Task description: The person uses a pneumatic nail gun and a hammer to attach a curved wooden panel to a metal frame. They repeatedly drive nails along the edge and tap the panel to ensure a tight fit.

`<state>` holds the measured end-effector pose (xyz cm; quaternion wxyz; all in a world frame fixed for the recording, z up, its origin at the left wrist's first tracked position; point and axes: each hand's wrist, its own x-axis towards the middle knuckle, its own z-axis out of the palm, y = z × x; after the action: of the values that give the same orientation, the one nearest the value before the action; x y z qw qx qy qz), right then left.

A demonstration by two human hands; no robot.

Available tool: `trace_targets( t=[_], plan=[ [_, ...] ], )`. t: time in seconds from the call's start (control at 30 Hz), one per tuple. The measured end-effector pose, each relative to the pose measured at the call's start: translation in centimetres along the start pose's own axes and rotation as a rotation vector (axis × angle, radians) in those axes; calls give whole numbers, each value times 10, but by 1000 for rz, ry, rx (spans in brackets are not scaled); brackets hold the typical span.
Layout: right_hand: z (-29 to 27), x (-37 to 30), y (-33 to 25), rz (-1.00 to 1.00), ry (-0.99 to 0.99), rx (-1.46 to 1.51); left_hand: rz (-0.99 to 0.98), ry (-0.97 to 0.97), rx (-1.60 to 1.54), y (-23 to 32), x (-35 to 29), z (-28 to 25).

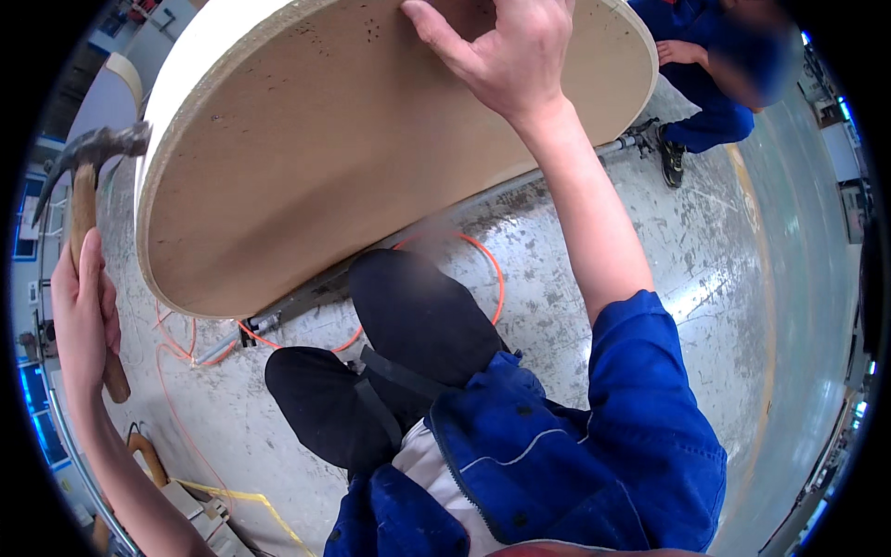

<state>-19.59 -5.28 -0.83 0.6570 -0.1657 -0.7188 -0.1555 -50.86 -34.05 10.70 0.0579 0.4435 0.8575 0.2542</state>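
Observation:
My left hand (85,311) is closed round the wooden handle of a claw hammer (83,195) at the far left. The hammer is upright, its dark metal face at the pale outer side of a large curved panel (306,176); whether they touch I cannot tell. The panel has a brown inner face and a light, rounded rim. My right hand (515,56) lies against the brown face near the top, thumb spread from the fingers. Its fingertips are cut off by the upper edge of the picture.
Under the panel runs a metal bar (325,283). An orange hose (499,278) loops over the grey floor by my knees. At the upper right crouches a co-worker (710,74) in blue, one hand by the panel's edge. Cardboard-coloured boxes (200,520) stand lower left.

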Motion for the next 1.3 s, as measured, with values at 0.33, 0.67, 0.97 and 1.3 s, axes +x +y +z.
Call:
trace_targets(
  t=[0.33, 0.67, 0.97, 1.3],
  plan=[
    [34, 17, -15, -93, 119, 196, -47, 3, -37, -13, -4, 6],
    [54, 18, -48, -127, 75, 118, -70, 61, -88, 1, -12, 16],
    [52, 17, -55, -104, -20, 24, 70, 115, -183, 22, -27, 4],
    [59, 10, -46, -100, 81, 24, 204, 78, 104, 51, -25, 3]
  ],
)
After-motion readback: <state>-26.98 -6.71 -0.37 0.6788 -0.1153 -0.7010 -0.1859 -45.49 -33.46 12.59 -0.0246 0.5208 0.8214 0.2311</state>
